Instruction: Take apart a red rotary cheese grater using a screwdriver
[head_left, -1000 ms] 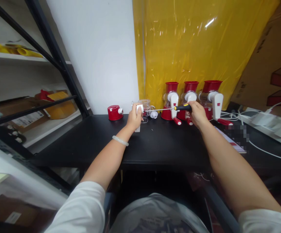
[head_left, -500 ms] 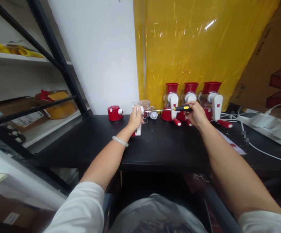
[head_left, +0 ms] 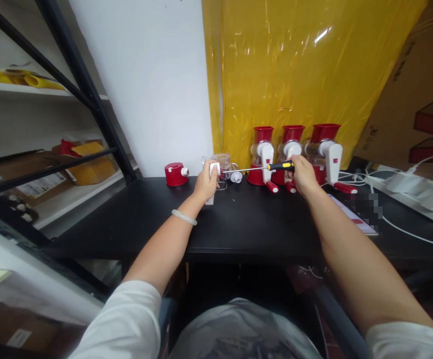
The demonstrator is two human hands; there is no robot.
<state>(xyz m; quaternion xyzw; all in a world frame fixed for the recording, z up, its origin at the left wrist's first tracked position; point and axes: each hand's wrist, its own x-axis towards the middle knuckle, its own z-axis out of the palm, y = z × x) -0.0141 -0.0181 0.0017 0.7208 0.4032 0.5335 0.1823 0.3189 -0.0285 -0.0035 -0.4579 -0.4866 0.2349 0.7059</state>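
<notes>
My left hand (head_left: pixel 205 184) is closed around a white crank handle (head_left: pixel 209 201), whose upper end shows above my fingers. In my right hand (head_left: pixel 303 174) is a screwdriver (head_left: pixel 281 166) with a black and yellow grip, held level. Its long shaft points left, and the tip reaches the white crank; whether it sits in a screw is too small to tell. Just behind my left hand stands a clear plastic grater body (head_left: pixel 222 160), partly hidden, with a white fitting (head_left: pixel 236 176) at its right. A red round base (head_left: pixel 176 174) with a white knob stands to the left.
Three red and white rotary graters (head_left: pixel 264 149) stand along the back of the black table (head_left: pixel 164 224). A flat tablet-like thing (head_left: pixel 354 214), white cables and a power strip (head_left: pixel 426 199) lie at the right. Shelves (head_left: pixel 78 194) with boxes stand left.
The white crank in my left hand has turned slightly, and its red lower end no longer shows. My right hand keeps the screwdriver against it. The view has shifted a little.
</notes>
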